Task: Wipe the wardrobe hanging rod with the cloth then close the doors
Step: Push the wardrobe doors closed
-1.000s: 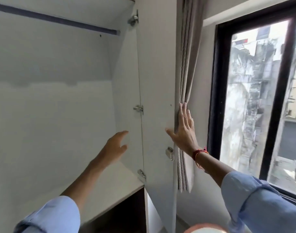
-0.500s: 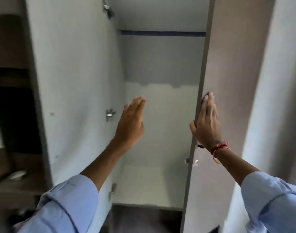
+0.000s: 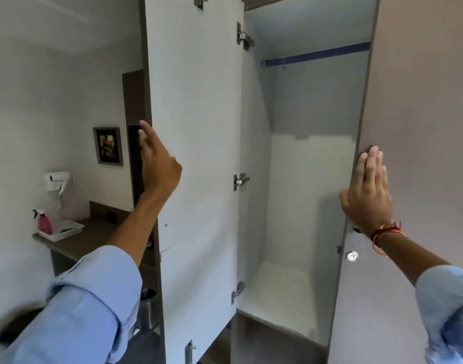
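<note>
Pale laminate left door (image 3: 196, 153): wide open at 10 o'clock, tall white panel showing its inner face, long axis vertical, silver hinges (image 3: 240, 181) down its right-hand edge.
Left hand (image 3: 157, 164): up at the door's free left edge, fingers loosely spread and reaching round it, thumb over the inner face; whether it has a proper hold on the edge, I cannot tell. No cloth in it.
Grey-brown right door (image 3: 409, 153): at 2 o'clock, outer face toward us, already swung well in over the opening, small round silver lock (image 3: 351, 256) low on it.
Right hand (image 3: 368, 193): flat and unclenched, palm pressed on the outer face right beside the free edge, pushing not gripping; red thread band (image 3: 386, 232) at the wrist.
Dark blue hanging rod (image 3: 317, 55): up at 12 o'clock inside the white wardrobe interior (image 3: 304, 179), running side to side, bare, well apart from both hands.
The key relation: the left door's free edge lies just ahead of the left fingers, hinge line off to the right, so it must sweep rightward across the gap; the right hand is nearer to finishing.
Stage, by my reckoning: wiping looks done, closing under way.
Side counter at 8 o'clock: pink spray bottle (image 3: 44, 222) beside a white tray (image 3: 63, 231).
</note>
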{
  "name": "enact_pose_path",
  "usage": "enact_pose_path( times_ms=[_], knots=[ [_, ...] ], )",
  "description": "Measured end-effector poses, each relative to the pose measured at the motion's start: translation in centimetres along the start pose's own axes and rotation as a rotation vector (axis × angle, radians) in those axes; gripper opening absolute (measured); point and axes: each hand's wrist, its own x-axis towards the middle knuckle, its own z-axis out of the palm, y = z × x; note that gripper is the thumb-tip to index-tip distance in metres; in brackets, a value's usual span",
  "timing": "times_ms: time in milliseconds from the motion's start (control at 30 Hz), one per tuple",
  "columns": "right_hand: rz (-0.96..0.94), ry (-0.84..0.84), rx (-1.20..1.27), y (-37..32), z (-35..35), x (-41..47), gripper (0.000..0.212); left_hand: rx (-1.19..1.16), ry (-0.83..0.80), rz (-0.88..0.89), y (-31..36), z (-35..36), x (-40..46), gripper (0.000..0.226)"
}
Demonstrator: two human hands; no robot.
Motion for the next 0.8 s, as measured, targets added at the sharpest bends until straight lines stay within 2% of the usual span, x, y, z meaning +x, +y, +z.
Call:
enact_pose_path(
  times_ms=[67, 133, 300, 500, 633, 800],
  knots=[
    [-0.016, -0.026, -0.024, 1.3, -0.2, 0.2, 0.080, -0.074, 0.040, -0.102, 0.7, 0.1, 0.2, 0.085],
    [-0.039, -0.053, -0.022, 1.9, -0.2, 0.4, 0.078, -0.048, 0.104, -0.113, 1.0, 0.0, -0.3, 0.076],
    [-0.076, -0.117, -0.002, 3.0, 0.2, 1.4, 0.073, -0.085, 0.179, 0.113, 4.2, 2.0, -4.1, 0.071],
    [-0.131, -0.175, -0.001, 4.6, 0.4, 2.6, 0.067, -0.271, 0.007, 0.430, 9.5, 7.2, -7.3, 0.078],
    [-0.152, -0.242, -0.073, 6.0, -0.5, 3.4, 0.071, -0.215, -0.074, 0.595, 13.8, 12.6, -8.8, 0.078],
    [-0.111, -0.300, -0.136, 5.6, -0.9, 3.6, 0.077, -0.103, -0.235, 0.661, 17.5, 19.8, -10.3, 0.074]
  ],
)
